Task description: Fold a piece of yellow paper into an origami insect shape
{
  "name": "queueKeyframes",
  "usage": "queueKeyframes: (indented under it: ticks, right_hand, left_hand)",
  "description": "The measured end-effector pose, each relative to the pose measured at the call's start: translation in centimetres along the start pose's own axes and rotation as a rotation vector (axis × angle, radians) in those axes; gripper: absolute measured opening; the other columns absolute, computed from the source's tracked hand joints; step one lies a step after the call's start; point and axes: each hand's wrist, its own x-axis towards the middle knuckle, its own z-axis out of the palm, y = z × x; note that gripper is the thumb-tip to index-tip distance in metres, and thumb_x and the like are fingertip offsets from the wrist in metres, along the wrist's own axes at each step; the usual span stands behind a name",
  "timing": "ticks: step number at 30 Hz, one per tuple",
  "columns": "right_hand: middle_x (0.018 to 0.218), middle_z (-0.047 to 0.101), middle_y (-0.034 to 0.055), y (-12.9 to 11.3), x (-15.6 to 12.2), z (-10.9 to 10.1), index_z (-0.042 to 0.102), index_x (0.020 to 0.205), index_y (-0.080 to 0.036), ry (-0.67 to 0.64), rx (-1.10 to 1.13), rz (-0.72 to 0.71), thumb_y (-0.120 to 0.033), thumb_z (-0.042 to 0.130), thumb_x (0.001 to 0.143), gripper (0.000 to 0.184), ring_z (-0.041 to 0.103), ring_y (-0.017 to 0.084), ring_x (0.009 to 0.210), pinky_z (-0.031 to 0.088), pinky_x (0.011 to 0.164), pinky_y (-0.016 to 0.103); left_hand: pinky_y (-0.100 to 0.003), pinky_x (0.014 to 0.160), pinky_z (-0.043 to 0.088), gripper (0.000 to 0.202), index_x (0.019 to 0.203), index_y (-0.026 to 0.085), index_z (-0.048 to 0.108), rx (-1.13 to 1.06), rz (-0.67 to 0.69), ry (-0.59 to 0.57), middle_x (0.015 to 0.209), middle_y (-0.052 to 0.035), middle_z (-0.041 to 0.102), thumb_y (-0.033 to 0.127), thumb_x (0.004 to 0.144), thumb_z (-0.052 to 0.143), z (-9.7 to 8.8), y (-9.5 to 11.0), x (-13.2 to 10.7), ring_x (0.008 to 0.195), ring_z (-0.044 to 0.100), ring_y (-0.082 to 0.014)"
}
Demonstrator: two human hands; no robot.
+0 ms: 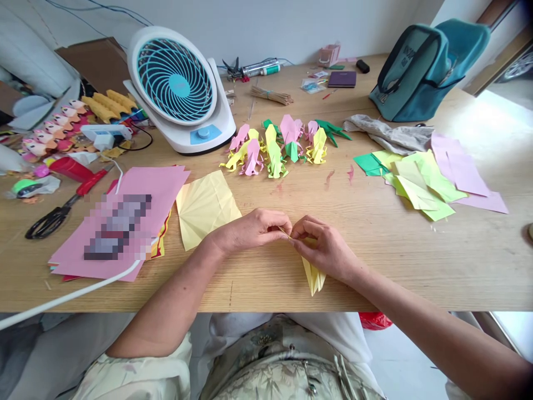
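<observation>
A pale yellow piece of folded paper (313, 278) is between my two hands near the front of the table. My left hand (264, 226) pinches its thin left end between thumb and fingers. Closed over its upper part, my right hand (322, 244) has its fingertips almost against the left ones. Pleated points of the paper hang below the right palm; the rest is hidden under the fingers. Left of my hands lies a creased yellow sheet (208, 208). Beyond them stand several folded paper figures in pink, yellow and green (275, 153).
A white fan (179, 89) stands at the back left. Pink paper sheets (162, 183) with a blurred-out object on top lie left, beside scissors (62, 211). Paper scraps (420, 178), a grey cloth (387, 133) and a teal bag (428, 72) are on the right. A white cable (83, 294) crosses the front left.
</observation>
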Motion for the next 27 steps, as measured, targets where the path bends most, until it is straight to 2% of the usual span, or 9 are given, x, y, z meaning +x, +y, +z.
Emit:
queueKeyframes:
  ticks: [3,9,15,17,21,27]
  right_hand:
    - [0.088,0.062,0.0038,0.1,0.0,0.0,0.063,0.08,-0.021,0.004,-0.003,0.004,-0.019,0.062,0.086,0.006,0.06,0.017,0.083,0.046,0.075,0.03]
    - [0.085,0.058,0.003,0.5,0.0,0.0,0.06,0.08,-0.021,0.045,0.024,-0.004,-0.02,0.059,0.086,0.007,0.057,0.015,0.075,0.045,0.067,0.027]
    - [0.083,0.056,0.0019,0.7,-0.1,0.1,0.056,0.078,-0.021,0.056,0.026,-0.01,-0.019,0.059,0.086,0.008,0.056,0.015,0.073,0.044,0.066,0.028]
    - [0.083,0.055,0.0017,0.7,-0.1,0.2,0.056,0.079,-0.021,0.058,0.035,-0.008,-0.019,0.059,0.086,0.008,0.055,0.014,0.072,0.044,0.065,0.027]
    - [0.083,0.055,0.0015,0.8,-0.2,0.2,0.055,0.079,-0.021,0.054,0.04,-0.008,-0.019,0.058,0.087,0.009,0.054,0.013,0.071,0.043,0.064,0.026]
    - [0.079,0.054,0.0007,0.6,-0.2,0.2,0.055,0.079,-0.021,0.068,0.045,0.006,-0.019,0.059,0.087,0.01,0.053,0.013,0.07,0.042,0.063,0.025]
  left_hand:
    - [-0.022,0.07,0.041,0.01,0.085,0.015,0.067,-0.017,-0.03,0.016,0.083,-0.0011,0.066,0.02,0.089,0.06,-0.1,-0.1,0.0,0.076,0.058,-0.0124]
    - [-0.022,0.072,0.042,0.011,0.084,0.015,0.068,-0.029,-0.034,0.149,0.083,-0.002,0.067,0.02,0.089,0.059,0.5,-0.3,0.2,0.079,0.059,-0.0136]
    - [-0.019,0.06,0.035,0.007,0.086,0.017,0.068,-0.058,-0.122,0.243,0.067,0.0043,0.057,0.019,0.087,0.062,1.5,-0.4,0.3,0.063,0.05,-0.0089]
    - [-0.019,0.062,0.037,0.008,0.088,0.017,0.069,-0.057,-0.118,0.263,0.071,0.0038,0.061,0.019,0.087,0.062,1.7,-0.4,0.3,0.066,0.053,-0.0091]
    - [-0.019,0.072,0.043,0.017,0.1,0.018,0.072,-0.055,-0.085,0.294,0.09,-0.0001,0.072,0.02,0.092,0.056,1.8,-0.7,0.3,0.081,0.063,-0.0119]
    - [-0.019,0.068,0.046,0.021,0.105,0.017,0.072,-0.1,-0.095,0.361,0.072,0.0013,0.066,0.026,0.093,0.057,2.1,-1.2,0.2,0.066,0.061,-0.0099]
